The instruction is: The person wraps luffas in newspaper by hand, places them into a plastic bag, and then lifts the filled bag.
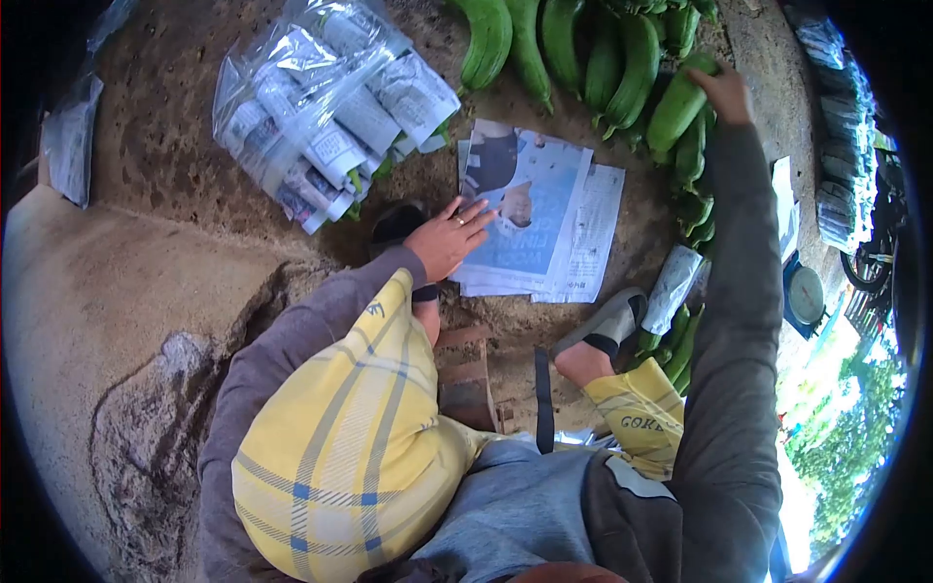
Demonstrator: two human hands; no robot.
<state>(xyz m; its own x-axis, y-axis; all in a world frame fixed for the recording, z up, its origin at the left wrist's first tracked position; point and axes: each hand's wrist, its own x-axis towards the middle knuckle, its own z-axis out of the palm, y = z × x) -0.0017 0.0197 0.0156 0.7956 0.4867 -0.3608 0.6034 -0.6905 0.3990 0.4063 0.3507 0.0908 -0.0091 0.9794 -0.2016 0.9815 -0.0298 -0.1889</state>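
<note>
My left hand [452, 239] lies with its fingers stretched out on the left edge of a small stack of newspaper sheets [544, 219] on the ground. Stretched far forward, my right hand [727, 92] has its fingers around the upper end of a long, thick green gourd [676, 115]. That gourd lies among other green gourds [637, 73] spread in a curved row at the top and right. Below them is a newspaper-wrapped gourd [673, 290], beside several unwrapped green ones [677, 340].
Paper-wrapped gourds in a clear plastic bag [330, 107] lie at the upper left. Stacked wrapped bundles [844, 146] line the far right, with a dial scale [805, 291] below. A raised concrete ledge [126, 301] is at left. My feet flank the papers, one in a grey shoe [607, 325].
</note>
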